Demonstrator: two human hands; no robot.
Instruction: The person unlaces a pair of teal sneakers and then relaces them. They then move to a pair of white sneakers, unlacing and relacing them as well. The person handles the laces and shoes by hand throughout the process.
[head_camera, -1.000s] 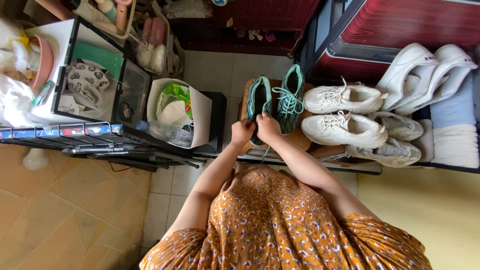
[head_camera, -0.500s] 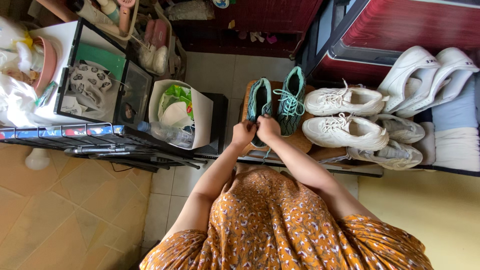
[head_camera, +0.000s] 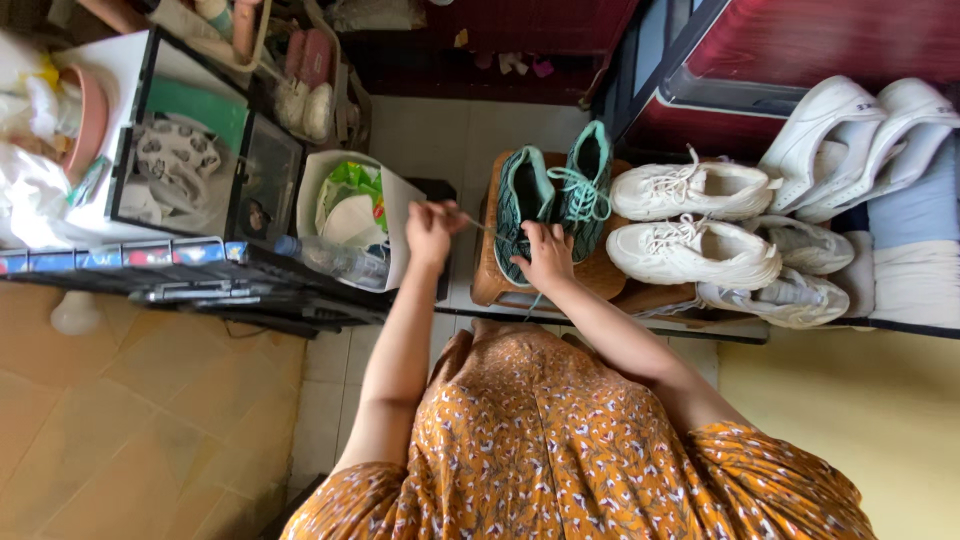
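Left hand (head_camera: 430, 232) has swung out leftward from the teal shoe (head_camera: 522, 205), pinching a taut lace (head_camera: 478, 224) drawn from it. Right hand (head_camera: 546, 258) presses closed on the shoe's near end, steadying it on the wooden stool (head_camera: 492, 285); lace appears to be coming free.

The left hand (head_camera: 430, 232) now pulls away leftward from the near teal shoe (head_camera: 522, 210), drawing a lace (head_camera: 478, 224) taut, while the right hand (head_camera: 545, 257) shifts slightly right.
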